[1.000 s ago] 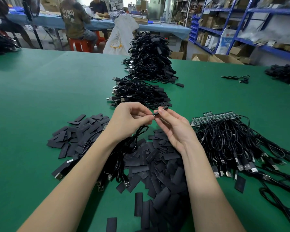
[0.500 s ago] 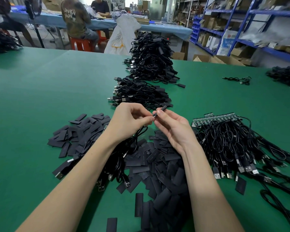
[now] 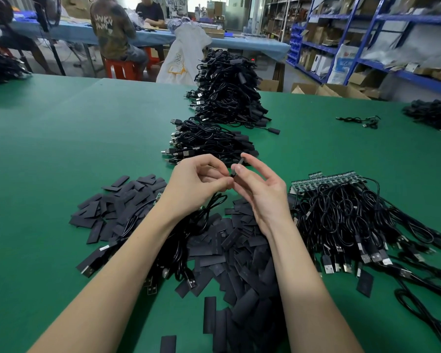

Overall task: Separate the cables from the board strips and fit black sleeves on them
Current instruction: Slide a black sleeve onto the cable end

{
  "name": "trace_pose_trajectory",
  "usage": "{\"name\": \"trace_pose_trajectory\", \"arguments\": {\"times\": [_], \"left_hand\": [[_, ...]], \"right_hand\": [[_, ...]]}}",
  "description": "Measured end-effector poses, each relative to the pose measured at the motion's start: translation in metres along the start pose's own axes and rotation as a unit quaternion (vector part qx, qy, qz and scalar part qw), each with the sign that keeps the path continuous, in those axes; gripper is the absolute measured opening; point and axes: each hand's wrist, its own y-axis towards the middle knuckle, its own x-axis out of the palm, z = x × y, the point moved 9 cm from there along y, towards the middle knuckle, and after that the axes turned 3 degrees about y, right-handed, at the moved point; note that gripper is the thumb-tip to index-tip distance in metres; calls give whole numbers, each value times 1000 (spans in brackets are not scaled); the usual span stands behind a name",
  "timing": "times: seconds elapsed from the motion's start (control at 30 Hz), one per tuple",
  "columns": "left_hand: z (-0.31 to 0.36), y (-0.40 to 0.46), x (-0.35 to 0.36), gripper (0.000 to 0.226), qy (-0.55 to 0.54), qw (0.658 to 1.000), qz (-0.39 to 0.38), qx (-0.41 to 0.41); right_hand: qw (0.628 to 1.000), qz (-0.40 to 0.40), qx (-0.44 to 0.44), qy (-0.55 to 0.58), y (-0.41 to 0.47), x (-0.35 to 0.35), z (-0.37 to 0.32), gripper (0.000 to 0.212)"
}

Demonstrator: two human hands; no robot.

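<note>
Left hand (image 3: 199,182) pinches cable end; right hand (image 3: 261,192) pinches black sleeve (image 3: 239,165) at thumb/index, other fingers spread. Both raised above counter (image 3: 61,149). Keep sleeve mouth round, align axially, slide fully over joint.

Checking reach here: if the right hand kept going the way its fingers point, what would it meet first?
Probably the nearer cable stack just beyond the right hand and its pinched black sleeve; depth is unclear.
</note>
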Motion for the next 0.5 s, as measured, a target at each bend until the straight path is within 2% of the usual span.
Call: {"name": "trace_pose_trajectory", "arguments": {"times": [0.27, 0.5], "left_hand": [[3, -1, -3, 12, 30, 999, 10, 11], [6, 1, -7, 15, 119, 992, 33, 19]], "right_hand": [[1000, -12, -7, -9, 0, 1, 1, 30], [1000, 8, -20, -11, 3, -2, 1, 30]]}}
